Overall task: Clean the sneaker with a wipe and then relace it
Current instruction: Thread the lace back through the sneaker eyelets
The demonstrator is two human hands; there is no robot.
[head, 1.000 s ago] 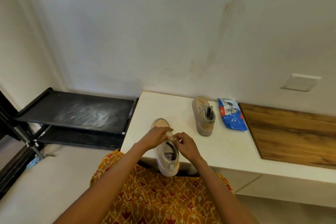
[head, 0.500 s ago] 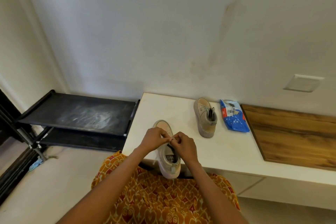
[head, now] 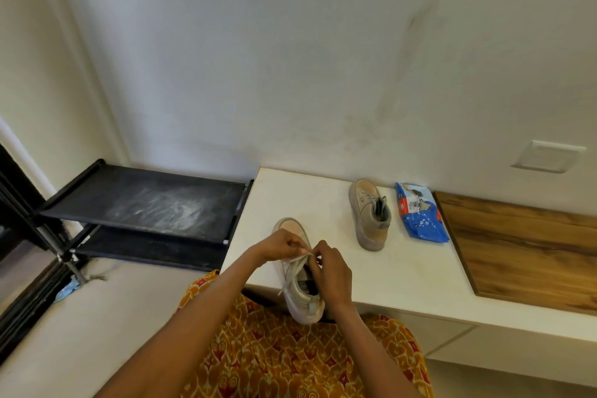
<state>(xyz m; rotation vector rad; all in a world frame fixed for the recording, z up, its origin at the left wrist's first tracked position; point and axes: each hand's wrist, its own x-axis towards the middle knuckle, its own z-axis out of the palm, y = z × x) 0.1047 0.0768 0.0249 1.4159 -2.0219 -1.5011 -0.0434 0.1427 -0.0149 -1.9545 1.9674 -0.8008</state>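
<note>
beige sneaker [head: 298, 271] sits at the near edge of the white bench [head: 403, 271], heel hanging over. i see both hands closed in since a second ago: left hand [head: 279, 244] and right hand [head: 329, 268] each pinch the lace [head: 292, 263] over the eyelets, a strand now trailing left. relacing underway, not tied.

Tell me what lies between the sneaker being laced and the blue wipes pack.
In the head view, the second sneaker stands on the white counter between them.
</note>
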